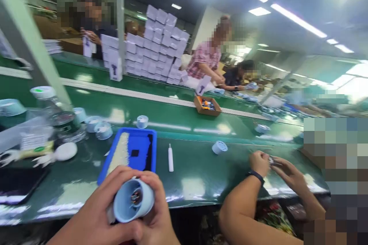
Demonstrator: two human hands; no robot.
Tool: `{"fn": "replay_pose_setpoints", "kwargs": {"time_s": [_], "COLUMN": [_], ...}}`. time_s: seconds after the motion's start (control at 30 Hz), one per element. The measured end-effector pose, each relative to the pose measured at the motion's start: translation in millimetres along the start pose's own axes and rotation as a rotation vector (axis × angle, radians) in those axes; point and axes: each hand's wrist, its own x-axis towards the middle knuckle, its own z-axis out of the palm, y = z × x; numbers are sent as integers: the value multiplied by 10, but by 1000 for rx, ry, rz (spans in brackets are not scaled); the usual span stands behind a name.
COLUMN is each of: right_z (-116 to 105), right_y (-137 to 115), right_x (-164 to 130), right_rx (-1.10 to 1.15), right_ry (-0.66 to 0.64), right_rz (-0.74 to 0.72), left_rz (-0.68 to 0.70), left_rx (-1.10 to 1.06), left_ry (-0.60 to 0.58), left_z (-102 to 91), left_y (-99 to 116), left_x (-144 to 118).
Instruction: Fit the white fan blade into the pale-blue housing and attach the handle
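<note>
While both your hands, left hand (94, 214) & right hand (156, 206), grip pale-blue round plastic fan housing (132, 200) off green tabletop (195, 178) edge, loose grip = drop risk; co-worker's hands (274, 166) close.

Both my hands wrap pale blue round housing (132, 200), open end facing me, small dark part visible inside. Left hand (97, 214) grips from left, right hand (156, 208) from right. Blue tray (143, 138) just beyond on green bench (195, 176). White pen-like stick (170, 157) beside tray. Co-worker's hands (273, 166) busy at right.
</note>
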Motion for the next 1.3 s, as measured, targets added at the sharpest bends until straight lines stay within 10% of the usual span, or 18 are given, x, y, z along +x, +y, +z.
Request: {"fn": "replay_pose_setpoints", "kwargs": {"time_s": [0.07, 0.23, 0.33, 0.77, 1.03, 1.3], "right_z": [637, 3074, 3913, 4377, 4602, 4752], "right_y": [-344, -1747, -2141, -2783, -2722, -2589], "right_x": [116, 141, -28, -168, -60, -6], "right_rx": [88, 431, 496, 896, 807, 555], "right_ry": [-1, 10, -68, -145, -234, -312], "right_rz": [-44, 178, 194, 441, 253, 124], "left_rz": [-4, 20, 71, -82, 53, 118], "left_rx": [-10, 80, 128, -8, -726, -871], "left_ry": [-70, -67, -22, 156, 505, 583], "left_z": [-28, -149, -198, -559, -815, -918], "left_y": [158, 382, 441, 413, 17, -143], "left_x": [-3, -98, -216, -714, -886, -883]}}
